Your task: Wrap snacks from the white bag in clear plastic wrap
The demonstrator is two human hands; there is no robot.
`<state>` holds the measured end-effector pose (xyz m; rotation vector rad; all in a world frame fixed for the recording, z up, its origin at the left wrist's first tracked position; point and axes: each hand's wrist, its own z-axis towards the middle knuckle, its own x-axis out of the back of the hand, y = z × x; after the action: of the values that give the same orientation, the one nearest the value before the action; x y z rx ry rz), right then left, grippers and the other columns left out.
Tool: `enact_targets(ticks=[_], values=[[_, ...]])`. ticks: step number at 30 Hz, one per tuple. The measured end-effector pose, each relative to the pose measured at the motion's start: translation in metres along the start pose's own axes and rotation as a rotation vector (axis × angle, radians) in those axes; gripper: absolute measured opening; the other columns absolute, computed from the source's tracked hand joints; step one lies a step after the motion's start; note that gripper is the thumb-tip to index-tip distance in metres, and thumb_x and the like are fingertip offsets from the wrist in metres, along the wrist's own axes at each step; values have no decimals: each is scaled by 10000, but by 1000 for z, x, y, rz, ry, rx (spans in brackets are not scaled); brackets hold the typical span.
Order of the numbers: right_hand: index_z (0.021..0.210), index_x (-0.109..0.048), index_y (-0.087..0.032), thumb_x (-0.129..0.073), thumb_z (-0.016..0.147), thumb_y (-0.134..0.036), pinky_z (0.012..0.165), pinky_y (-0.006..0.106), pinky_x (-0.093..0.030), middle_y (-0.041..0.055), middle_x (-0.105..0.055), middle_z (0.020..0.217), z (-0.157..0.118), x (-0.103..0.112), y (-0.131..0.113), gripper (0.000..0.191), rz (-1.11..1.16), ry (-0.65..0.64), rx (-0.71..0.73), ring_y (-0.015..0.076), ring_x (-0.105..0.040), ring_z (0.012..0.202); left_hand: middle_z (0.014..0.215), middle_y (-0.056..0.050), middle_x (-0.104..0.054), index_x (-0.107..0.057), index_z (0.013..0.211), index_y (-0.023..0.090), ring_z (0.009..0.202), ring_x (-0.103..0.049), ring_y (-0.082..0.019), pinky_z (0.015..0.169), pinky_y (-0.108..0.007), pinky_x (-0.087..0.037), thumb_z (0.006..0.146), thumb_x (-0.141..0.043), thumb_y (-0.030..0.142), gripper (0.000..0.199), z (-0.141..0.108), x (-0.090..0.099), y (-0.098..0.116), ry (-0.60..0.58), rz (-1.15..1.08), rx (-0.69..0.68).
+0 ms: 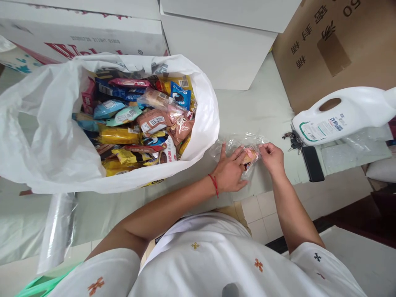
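Observation:
A clear plastic bag (pixel 230 142) lies on the cloth-covered table, with a small wrapped snack (pixel 250 156) inside it. My left hand (pixel 230 169) rests flat on the bag, fingers spread, its fingertips against the snack's left side. At the bag's right end, my right hand (pixel 272 156) pinches the plastic between thumb and fingers. Left of my hands stands a large white plastic bag (pixel 207 111), its mouth wide, full of packaged snacks (pixel 154 121) in many colours.
White boxes (pixel 213 49) and a brown carton (pixel 337 45) line the back. To the right lie a white detergent bottle (pixel 343 113), keys (pixel 293 141) and a black phone (pixel 313 164). A roll of clear plastic bags (pixel 57 231) hangs over the table's front edge at left.

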<state>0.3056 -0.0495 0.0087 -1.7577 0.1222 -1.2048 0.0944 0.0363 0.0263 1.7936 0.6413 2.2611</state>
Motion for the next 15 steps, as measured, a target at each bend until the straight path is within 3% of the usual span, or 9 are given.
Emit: enact_targets(ticks=[2, 7, 10, 12, 13, 15], values=[[756, -656, -200, -634, 844, -481, 600, 281, -378, -22, -602, 628, 1, 1, 2, 296, -8, 1, 9, 134, -475, 583, 1628, -183, -439, -787, 1014, 176, 1543, -340, -399, 1230, -772, -83, 875, -641, 271, 223, 0, 0, -1, -40, -33, 9], [880, -686, -199, -598, 871, -441, 707, 335, -473, 32, -669, 796, 9, 6, 5, 257, -67, 1, 56, 181, -567, 699, 1597, -105, -508, -769, 1050, 208, 1487, -453, -343, 1240, -728, -199, 869, -563, 160, 278, 2, 8, -15, -68, -254, 45], [994, -708, -197, -579, 902, -389, 865, 450, -515, 124, -679, 1031, 2, 15, -7, 248, -207, 157, 301, 270, -616, 941, 1559, -91, -556, -737, 1176, 228, 1466, -491, -309, 1266, -667, -233, 907, -520, 142, 356, 4, 12, -21, -54, -309, 43], [1070, -724, -211, -557, 947, -343, 998, 530, -480, 158, -669, 1152, -11, 19, -19, 246, -288, 236, 516, 320, -598, 1104, 1541, -81, -574, -713, 1213, 241, 1452, -510, -302, 1262, -647, -267, 923, -511, 137, 369, 5, 11, -23, -38, -330, 44], [1103, -732, -228, -543, 969, -321, 1048, 549, -457, 154, -677, 1182, -18, 19, -25, 251, -314, 213, 612, 328, -591, 1152, 1521, -71, -593, -710, 1199, 248, 1437, -526, -297, 1257, -644, -282, 927, -507, 134, 358, 6, 10, -23, -29, -348, 43], [1167, -743, -269, -526, 998, -300, 1089, 548, -452, 118, -709, 1210, -31, 16, -31, 277, -340, 50, 754, 322, -602, 1184, 1442, -49, -655, -714, 1096, 247, 1399, -562, -283, 1241, -643, -309, 935, -492, 131, 298, 7, 7, -26, -16, -397, 45]])
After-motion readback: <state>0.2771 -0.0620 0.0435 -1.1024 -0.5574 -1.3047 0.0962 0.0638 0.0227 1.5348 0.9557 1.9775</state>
